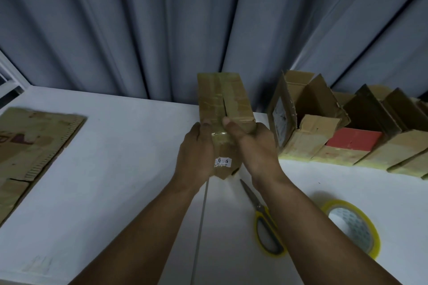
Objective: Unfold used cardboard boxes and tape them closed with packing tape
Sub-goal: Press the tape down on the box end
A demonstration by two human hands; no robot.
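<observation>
Box (223,99): small, brown, used. Held up over the middle of the table (115,180), long axis pointing away from the person, far end raised. Top face was crossed by old glossy tape, and a dark slit ran along its centre seam. A small white label (223,161) with black print sat on the near face, between the wrists.

Left hand (196,148): wrapped round the box's left side, thumb laid on the top face near the edge. A firm hold on the box.

Right hand (252,148): wrapped round the right side, thumb pressed on top just at the near end of the slit. Also gripping the box. The fingers of both hands were hidden behind it.

Scissors (264,222): yellow handles, lying flat on the table below the right forearm, blades pointing toward the box.

Tape roll (354,227): yellowish, flat on the table, just right of the scissors.

Open boxes (324,122): a row along the table's right rear, flaps up, standing side by side and touching. One showed a red panel (354,139) inside.

Flat cardboard (30,146): lay at the table's left edge, well apart from the hands.

Grey curtain (162,18): hung in folds behind the table.
</observation>
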